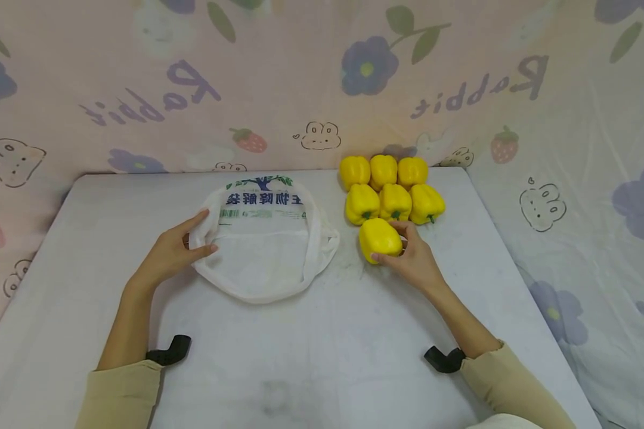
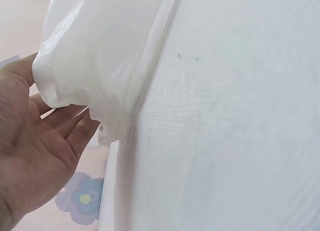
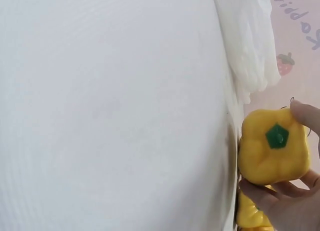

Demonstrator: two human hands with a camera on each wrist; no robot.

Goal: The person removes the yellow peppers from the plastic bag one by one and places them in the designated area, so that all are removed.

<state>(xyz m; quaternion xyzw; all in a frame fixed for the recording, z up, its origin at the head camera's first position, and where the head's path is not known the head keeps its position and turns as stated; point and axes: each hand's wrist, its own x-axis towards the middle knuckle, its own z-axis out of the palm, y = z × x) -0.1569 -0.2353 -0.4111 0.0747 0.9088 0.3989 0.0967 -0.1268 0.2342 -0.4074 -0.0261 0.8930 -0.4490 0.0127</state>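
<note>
A white plastic bag (image 1: 263,250) with blue print lies open-mouthed on the white table (image 1: 322,339). My left hand (image 1: 206,233) pinches its left rim between thumb and fingers; in the left wrist view the bag's (image 2: 100,51) edge drapes over my fingers (image 2: 75,126). To the right of the bag, my right hand (image 1: 389,243) grips a yellow bell pepper (image 1: 374,235) resting on the table. The right wrist view shows that pepper (image 3: 272,146) with its green stem end facing the camera and my fingers (image 3: 280,198) curled around it.
Several more yellow peppers (image 1: 392,187) stand in two rows at the table's back right, just behind the held one. A patterned pink cloth (image 1: 322,77) hangs behind and to the right. Black mounts (image 1: 169,351) (image 1: 442,359) sit by my wrists.
</note>
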